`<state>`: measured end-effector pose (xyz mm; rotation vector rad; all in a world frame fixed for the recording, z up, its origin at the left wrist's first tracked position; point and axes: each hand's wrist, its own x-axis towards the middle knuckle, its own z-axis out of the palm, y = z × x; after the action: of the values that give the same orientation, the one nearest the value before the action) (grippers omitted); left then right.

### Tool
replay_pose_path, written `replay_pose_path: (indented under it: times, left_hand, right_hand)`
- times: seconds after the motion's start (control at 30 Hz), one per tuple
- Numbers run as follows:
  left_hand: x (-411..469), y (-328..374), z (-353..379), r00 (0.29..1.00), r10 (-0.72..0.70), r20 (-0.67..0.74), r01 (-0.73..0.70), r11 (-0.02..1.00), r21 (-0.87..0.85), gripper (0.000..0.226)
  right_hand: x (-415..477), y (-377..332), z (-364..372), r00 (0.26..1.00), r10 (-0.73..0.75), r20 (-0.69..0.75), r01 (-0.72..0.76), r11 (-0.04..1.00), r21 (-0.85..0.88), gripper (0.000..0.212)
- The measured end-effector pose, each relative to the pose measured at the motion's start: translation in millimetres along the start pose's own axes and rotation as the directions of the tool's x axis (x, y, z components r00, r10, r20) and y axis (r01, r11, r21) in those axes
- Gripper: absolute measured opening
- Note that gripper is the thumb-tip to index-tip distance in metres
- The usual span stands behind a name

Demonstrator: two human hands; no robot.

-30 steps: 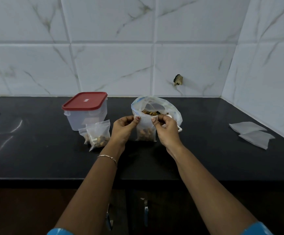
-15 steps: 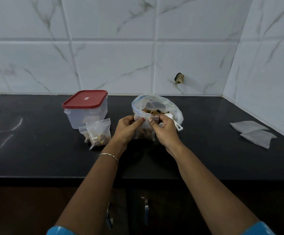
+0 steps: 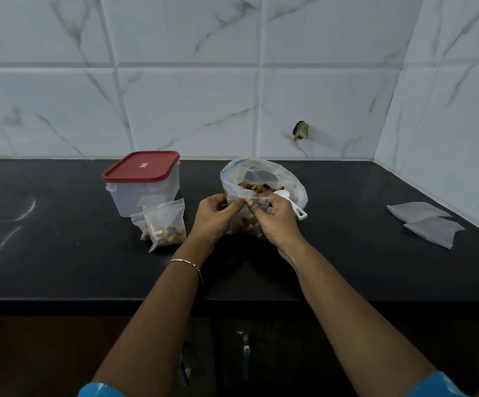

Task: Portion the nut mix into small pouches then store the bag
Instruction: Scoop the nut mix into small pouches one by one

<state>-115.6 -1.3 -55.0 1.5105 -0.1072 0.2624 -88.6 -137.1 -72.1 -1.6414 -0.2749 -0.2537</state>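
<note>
- Head view, centre of the frame: the left hand (image 3: 216, 216) and right hand (image 3: 278, 222) hold a small pouch (image 3: 246, 223) upright on the black counter (image 3: 60, 253). It stands just in front of the open nut-mix bag (image 3: 264, 174). Nuts show in the lower part of the pouch.
- Fingers: both hands are curled, and each pinches the pouch's top seal strip between thumb and fingertips. The two thumbs nearly meet at the middle of the strip.
- Step in hand, as judged: pressing shut the seal of a freshly filled portion.
- Next move, as judged: run the pinch along the full strip, then set the pouch with the filled pouches (image 3: 166, 224) at centre left, in front of the red-lidded container (image 3: 143, 181). Two empty pouches (image 3: 427, 222) at right remain to be filled. The white scoop (image 3: 297, 207) rests in the bag's mouth.
- Change from the earlier frames: one second ago the pinching fingers stood apart at the strip's two ends, and they have since drawn together toward its middle. The bag, scoop, container and other pouches lie as before.
</note>
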Motion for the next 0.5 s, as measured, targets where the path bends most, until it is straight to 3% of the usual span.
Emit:
replay_pose_path:
  times: [0.23, 0.37, 0.5]
  left_hand:
    - [1.2, -1.7, 0.9, 0.998, 0.062, -0.020, -0.060, 0.994, 0.087, 0.004]
    - [1.0, -0.8, 2.1, 0.998, 0.061, -0.022, -0.058, 0.994, 0.093, 0.006]
    - [-9.3, 2.1, -1.7, 0.997, 0.058, -0.056, -0.054, 0.996, 0.077, 0.005]
  right_hand:
    - [-0.4, -1.4, 1.1, 0.996, -0.026, -0.083, 0.020, 0.998, -0.061, 0.021]
    - [-5.2, -9.7, -5.0, 0.987, -0.014, -0.162, 0.018, 1.000, 0.025, 0.018]
    - [-13.3, -13.4, -5.7, 0.990, -0.017, -0.142, 0.030, 0.996, 0.088, 0.014]
